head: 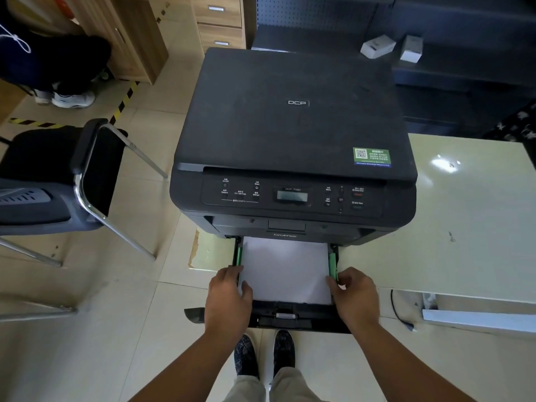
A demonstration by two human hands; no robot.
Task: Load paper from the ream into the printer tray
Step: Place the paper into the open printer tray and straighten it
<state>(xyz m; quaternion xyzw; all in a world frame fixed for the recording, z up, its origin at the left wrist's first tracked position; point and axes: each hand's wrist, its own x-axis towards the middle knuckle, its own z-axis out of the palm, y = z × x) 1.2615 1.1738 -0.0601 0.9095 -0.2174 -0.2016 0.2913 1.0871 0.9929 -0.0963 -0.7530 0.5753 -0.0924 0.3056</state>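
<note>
Tray [293,317] pulled partway out of printer [293,126], front lip overhanging table [435,227] edge. Paper [285,268] lying flat in tray between green guides [333,265], rear edge tucked under printer mouth. Ream not in view. Left hand [229,297] at left side of stack, thumb resting on sheet near the corner, fingers curled over tray wall; pressing rather than clamping. Right hand [355,297] at right side, fingertips pinched at the right guide; whether squeezing its release or only touching, cannot tell. Risks judged from here: guides left slack would let sheets skew on feed; guides pushed too tight would bow the stack and invite a jam. Near corners under thumbs could crease or lift if pressed unevenly. Stack height against fill mark not visible, so overfill not ruled out. Tray unsupported at front; downward weight from both hands could tilt or strain it. Shoving tray in crooked could catch its rails or shift the stack back.
</note>
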